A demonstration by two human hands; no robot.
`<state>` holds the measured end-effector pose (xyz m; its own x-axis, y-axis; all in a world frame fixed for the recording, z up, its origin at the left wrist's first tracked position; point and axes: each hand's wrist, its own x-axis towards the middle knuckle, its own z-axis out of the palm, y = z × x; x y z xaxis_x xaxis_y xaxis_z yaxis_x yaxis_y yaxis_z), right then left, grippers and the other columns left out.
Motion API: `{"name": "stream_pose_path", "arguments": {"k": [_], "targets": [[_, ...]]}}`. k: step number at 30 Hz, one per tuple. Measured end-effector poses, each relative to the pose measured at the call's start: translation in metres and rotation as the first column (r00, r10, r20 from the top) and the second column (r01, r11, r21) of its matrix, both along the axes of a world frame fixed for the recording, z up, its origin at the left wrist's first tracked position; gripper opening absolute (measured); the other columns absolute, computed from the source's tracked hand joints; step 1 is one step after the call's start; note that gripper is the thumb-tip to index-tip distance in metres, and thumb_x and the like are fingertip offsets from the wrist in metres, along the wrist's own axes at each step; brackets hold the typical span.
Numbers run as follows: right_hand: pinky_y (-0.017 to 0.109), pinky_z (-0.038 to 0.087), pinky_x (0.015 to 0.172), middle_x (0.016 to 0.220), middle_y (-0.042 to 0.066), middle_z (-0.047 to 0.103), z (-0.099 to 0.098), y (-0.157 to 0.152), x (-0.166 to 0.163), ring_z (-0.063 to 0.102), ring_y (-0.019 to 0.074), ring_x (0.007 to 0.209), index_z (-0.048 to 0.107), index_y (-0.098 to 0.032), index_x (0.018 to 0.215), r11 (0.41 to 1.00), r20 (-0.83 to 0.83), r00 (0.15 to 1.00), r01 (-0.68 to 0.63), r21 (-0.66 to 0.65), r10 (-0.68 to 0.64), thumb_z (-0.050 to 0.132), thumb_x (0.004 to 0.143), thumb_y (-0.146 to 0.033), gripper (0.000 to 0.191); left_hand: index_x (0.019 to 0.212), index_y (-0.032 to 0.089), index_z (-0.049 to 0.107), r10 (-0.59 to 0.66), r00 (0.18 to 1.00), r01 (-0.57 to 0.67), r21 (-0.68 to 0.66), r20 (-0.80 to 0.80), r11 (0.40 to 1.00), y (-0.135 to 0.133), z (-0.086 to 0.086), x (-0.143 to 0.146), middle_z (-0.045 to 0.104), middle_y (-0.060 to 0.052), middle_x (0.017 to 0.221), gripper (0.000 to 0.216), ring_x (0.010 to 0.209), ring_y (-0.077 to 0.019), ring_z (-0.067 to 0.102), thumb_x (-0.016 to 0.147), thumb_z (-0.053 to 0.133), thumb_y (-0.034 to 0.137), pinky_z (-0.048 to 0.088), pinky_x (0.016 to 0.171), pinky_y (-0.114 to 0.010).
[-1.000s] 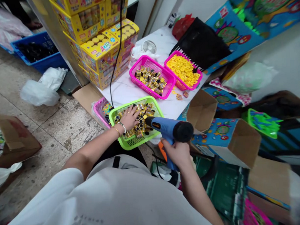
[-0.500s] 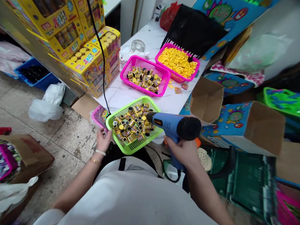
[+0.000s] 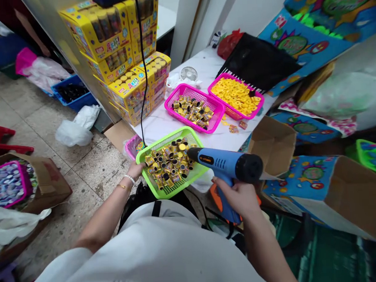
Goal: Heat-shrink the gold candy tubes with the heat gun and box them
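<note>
My right hand (image 3: 237, 194) is closed round the handle of a blue and black heat gun (image 3: 228, 164), whose nozzle points left over a green basket (image 3: 171, 191). The basket is full of several small yellow and black wrapped rolls (image 3: 170, 162). My left hand (image 3: 136, 169) grips the basket's near left rim. The basket sits at the front edge of a white marble table (image 3: 162, 117).
Behind stand a pink basket of rolls (image 3: 193, 108) and a pink basket of yellow rings (image 3: 235, 96). Yellow toy boxes (image 3: 124, 69) are stacked at the left, with a black cord (image 3: 142, 76) hanging down. Open cardboard boxes (image 3: 274, 144) crowd the right; a box of caps (image 3: 10, 184) sits on the floor.
My left hand left the rolls inside the basket, dropped to its left side, and now holds its rim. The heat gun stayed over the basket's right edge.
</note>
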<state>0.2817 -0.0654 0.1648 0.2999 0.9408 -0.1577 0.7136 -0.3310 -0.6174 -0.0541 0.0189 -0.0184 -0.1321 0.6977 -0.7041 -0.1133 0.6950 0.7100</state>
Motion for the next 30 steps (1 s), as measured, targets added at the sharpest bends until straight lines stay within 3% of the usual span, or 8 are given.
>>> {"name": "stream_pose_path", "arguments": {"k": [3,8,12,17,21,23,26,30], "targets": [[0.028,0.038,0.043,0.043,0.001,0.052,0.002,0.001,-0.011,0.046,0.0156,0.040,0.060,-0.020,0.059,0.995,0.009,0.997,-0.079,-0.052,0.080,0.060,0.076,-0.050,0.034,0.082,0.015,0.062,-0.035,0.999,0.035,-0.014,0.001,0.999,-0.003,0.002,0.001,0.064,-0.001,0.064,0.027,0.052,-0.0165,0.059,0.056,0.066,0.019,0.048,0.050,-0.028],[0.029,0.046,0.057,0.060,0.002,0.063,0.004,0.002,-0.035,0.058,0.0195,0.055,0.066,-0.020,0.086,0.962,0.006,0.963,-0.269,-0.053,0.270,0.055,0.079,-0.050,0.033,0.080,0.016,0.064,-0.063,0.997,0.068,0.114,-0.052,0.991,-0.014,0.018,0.008,0.065,0.000,0.067,0.021,0.057,-0.0147,0.059,0.060,0.066,0.020,0.048,0.053,-0.024],[0.030,0.043,0.055,0.061,0.007,0.064,0.004,0.005,-0.044,0.061,0.0219,0.058,0.065,-0.021,0.079,0.957,0.155,0.944,-0.285,-0.051,0.290,0.054,0.079,-0.046,0.027,0.078,0.015,0.065,-0.054,0.997,0.062,0.140,-0.060,0.988,-0.023,0.024,0.011,0.066,0.000,0.068,0.018,0.060,-0.0135,0.059,0.061,0.067,0.020,0.049,0.056,-0.023],[0.026,0.036,0.047,0.049,0.001,0.056,0.002,0.007,-0.032,0.053,0.0174,0.046,0.061,-0.021,0.070,0.949,0.111,0.945,-0.296,-0.105,0.307,0.056,0.078,-0.048,0.029,0.079,0.015,0.065,0.012,1.000,-0.008,0.141,-0.027,0.990,-0.026,0.013,0.008,0.068,-0.001,0.070,0.025,0.059,-0.0135,0.059,0.057,0.071,0.024,0.049,0.056,-0.024],[0.026,0.035,0.045,0.043,0.001,0.050,-0.007,0.021,-0.022,0.050,0.0160,0.041,0.054,-0.022,0.057,0.987,0.191,0.968,-0.159,-0.036,0.163,0.055,0.079,-0.050,0.036,0.076,0.015,0.064,0.072,0.997,-0.075,0.093,0.039,0.993,-0.031,0.001,0.003,0.068,-0.002,0.069,0.026,0.061,-0.0163,0.063,0.054,0.072,0.025,0.051,0.057,-0.027],[0.027,0.039,0.047,0.044,0.002,0.052,-0.012,0.034,-0.019,0.053,0.0170,0.043,0.054,-0.022,0.056,0.991,0.182,0.974,-0.129,-0.027,0.132,0.055,0.081,-0.049,0.037,0.079,0.016,0.064,0.108,0.987,-0.120,0.103,0.119,0.987,-0.035,-0.004,0.001,0.071,-0.003,0.076,0.029,0.070,-0.0194,0.068,0.052,0.073,0.023,0.056,0.066,-0.030],[0.027,0.043,0.052,0.049,0.004,0.058,-0.013,0.055,-0.019,0.058,0.0187,0.048,0.059,-0.020,0.060,0.980,0.104,0.977,-0.175,-0.090,0.184,0.057,0.081,-0.048,0.035,0.081,0.016,0.065,0.151,0.972,-0.168,0.081,0.183,0.982,-0.040,-0.012,-0.002,0.073,-0.004,0.080,0.034,0.077,-0.0214,0.070,0.049,0.075,0.021,0.058,0.075,-0.034],[0.027,0.043,0.055,0.053,0.007,0.061,-0.013,0.075,-0.034,0.062,0.0213,0.056,0.063,-0.018,0.063,0.983,0.250,0.952,-0.160,-0.089,0.178,0.057,0.081,-0.044,0.032,0.081,0.014,0.065,0.200,0.957,-0.213,0.041,0.210,0.976,-0.042,-0.020,-0.003,0.074,-0.006,0.082,0.037,0.077,-0.0220,0.071,0.046,0.075,0.020,0.059,0.077,-0.036]]}}
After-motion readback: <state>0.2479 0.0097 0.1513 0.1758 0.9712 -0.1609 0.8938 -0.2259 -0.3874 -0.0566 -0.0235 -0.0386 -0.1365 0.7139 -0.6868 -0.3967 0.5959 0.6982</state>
